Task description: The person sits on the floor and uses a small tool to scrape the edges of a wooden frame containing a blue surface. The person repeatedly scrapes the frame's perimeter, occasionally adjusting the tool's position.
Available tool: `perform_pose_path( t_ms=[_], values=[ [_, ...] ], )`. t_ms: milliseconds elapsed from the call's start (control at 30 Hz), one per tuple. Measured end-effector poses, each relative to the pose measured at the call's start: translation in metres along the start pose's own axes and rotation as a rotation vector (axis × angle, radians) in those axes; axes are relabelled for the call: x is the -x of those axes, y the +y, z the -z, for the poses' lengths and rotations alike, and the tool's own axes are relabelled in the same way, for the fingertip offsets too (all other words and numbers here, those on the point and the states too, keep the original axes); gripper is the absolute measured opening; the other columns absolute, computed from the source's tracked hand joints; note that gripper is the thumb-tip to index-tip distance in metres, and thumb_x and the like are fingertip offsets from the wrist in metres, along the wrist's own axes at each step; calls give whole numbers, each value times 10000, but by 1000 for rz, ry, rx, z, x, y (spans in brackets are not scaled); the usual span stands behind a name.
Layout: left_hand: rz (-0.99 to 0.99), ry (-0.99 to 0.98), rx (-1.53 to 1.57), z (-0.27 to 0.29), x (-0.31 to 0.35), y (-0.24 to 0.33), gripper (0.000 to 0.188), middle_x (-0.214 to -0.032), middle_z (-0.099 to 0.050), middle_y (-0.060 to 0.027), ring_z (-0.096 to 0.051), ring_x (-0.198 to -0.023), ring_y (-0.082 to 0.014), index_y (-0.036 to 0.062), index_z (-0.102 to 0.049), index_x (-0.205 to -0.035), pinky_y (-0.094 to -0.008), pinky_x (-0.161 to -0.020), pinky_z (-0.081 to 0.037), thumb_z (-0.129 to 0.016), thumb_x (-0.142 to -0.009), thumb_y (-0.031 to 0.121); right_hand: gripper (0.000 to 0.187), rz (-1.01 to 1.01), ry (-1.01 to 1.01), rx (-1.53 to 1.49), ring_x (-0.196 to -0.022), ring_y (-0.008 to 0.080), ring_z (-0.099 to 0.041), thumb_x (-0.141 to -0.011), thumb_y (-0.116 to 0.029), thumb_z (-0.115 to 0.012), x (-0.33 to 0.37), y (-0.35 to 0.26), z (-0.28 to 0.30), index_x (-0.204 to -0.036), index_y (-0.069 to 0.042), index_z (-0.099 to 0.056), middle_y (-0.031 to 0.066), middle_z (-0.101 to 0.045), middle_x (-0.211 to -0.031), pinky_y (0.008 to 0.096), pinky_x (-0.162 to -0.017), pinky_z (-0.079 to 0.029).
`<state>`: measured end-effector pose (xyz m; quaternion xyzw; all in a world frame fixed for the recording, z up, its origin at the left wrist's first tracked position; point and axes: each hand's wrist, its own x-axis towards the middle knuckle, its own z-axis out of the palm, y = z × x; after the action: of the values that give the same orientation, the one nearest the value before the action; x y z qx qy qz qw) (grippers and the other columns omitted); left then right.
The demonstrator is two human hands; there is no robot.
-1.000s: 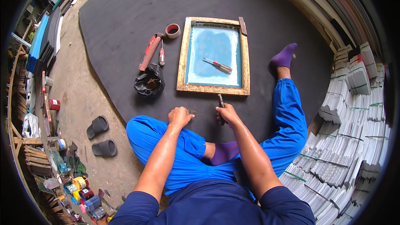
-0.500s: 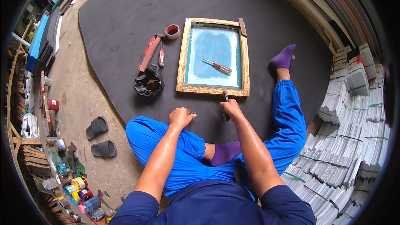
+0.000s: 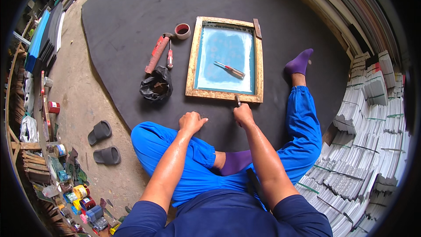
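Note:
My right hand [image 3: 243,114] is closed around a pair of pliers [image 3: 238,99]; most of the tool is hidden in the fist, and its metal end points at the near edge of a wooden screen frame [image 3: 219,95]. Stretched in that frame is a blue mesh with a paler middle, and a screwdriver [image 3: 231,70] with a clear and red handle lies on it. My left hand [image 3: 190,123] rests curled on the black mat, left of the pliers. Beside its fingertips are small thin metal bits [image 3: 205,118]. Whatever its fingers may hold is too small to make out.
Left of the frame lie a tape roll [image 3: 182,31], a red hammer-like tool [image 3: 158,52], another screwdriver [image 3: 170,57] and a black plastic bag [image 3: 156,85]. Bundled paper stacks [image 3: 351,149] line the right. Slippers [image 3: 106,155] and paint cans [image 3: 81,192] are at left.
My right hand has turned slightly around the pliers, and their dark handle no longer shows below the fist. My left hand stays almost in place. The view has shifted a little.

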<state>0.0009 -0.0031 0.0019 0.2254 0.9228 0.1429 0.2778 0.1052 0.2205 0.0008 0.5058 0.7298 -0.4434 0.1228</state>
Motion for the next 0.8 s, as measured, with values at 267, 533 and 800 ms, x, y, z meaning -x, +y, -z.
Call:
perform_pose_path(
  t_ms=[267, 533, 800],
  values=[
    [16, 4, 16, -2, -6, 2, 460, -812, -742, -169, -731, -824, -356, 94, -772, -791, -469, -746, -568, -743, -814, 552, 177, 0, -81, -254, -504, 219, -607, -886, -134, -558, -5, 19, -5, -966, -2, -645, 118, -632, -676, 375, -481, -490],
    [-1, 44, 178, -3, 0, -5, 429, -755, -736, -124, -725, -755, -306, 89, -764, -774, -433, -704, -551, -762, -813, 517, 145, 29, -252, -588, -483, 171, -558, -886, -96, -589, 2, 28, -4, -1006, -30, -637, 73, -589, -649, 329, -432, -455],
    [-71, 29, 250, -1, 7, -6, 383, -782, -746, -93, -728, -782, -294, 112, -778, -825, -435, -718, -552, -747, -836, 493, 184, 15, -360, -735, -496, 171, -564, -880, -91, -594, -6, 35, -7, -1045, -20, -636, 80, -598, -670, 337, -448, -475]
  ],
)
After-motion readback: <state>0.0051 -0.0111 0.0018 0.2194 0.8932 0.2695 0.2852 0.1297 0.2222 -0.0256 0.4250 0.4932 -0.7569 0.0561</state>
